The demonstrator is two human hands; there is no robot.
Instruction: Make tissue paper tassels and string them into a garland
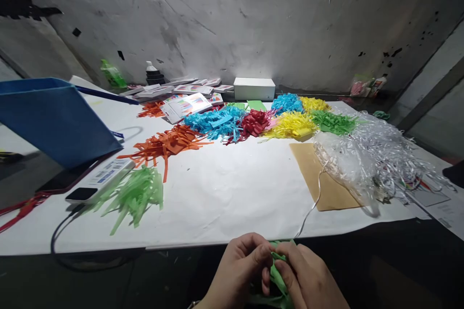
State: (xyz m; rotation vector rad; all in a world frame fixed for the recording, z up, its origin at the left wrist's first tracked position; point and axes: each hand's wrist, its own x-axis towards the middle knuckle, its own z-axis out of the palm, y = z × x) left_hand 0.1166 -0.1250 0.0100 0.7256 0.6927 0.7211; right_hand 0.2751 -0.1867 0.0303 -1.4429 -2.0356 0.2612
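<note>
Below the front edge of the table, both of my hands are close together around a piece of green tissue paper [278, 277]. My left hand [242, 268] pinches it with thumb and forefinger. The fingers of my right hand [308, 273] are closed on the same green paper from the other side. A thin silvery ribbon [311, 210] runs from the clear plastic pile down to the table edge just above my hands. Part of the green paper is hidden behind my fingers.
Fringed paper bunches lie on the white table [232, 193]: light green [139, 195], orange [170, 142], blue [217, 123], red [255, 123], yellow [293, 125]. A brown sheet [326, 188] and silvery strips [387, 149] are right; a blue bin [54, 120] and power bank [103, 178] left.
</note>
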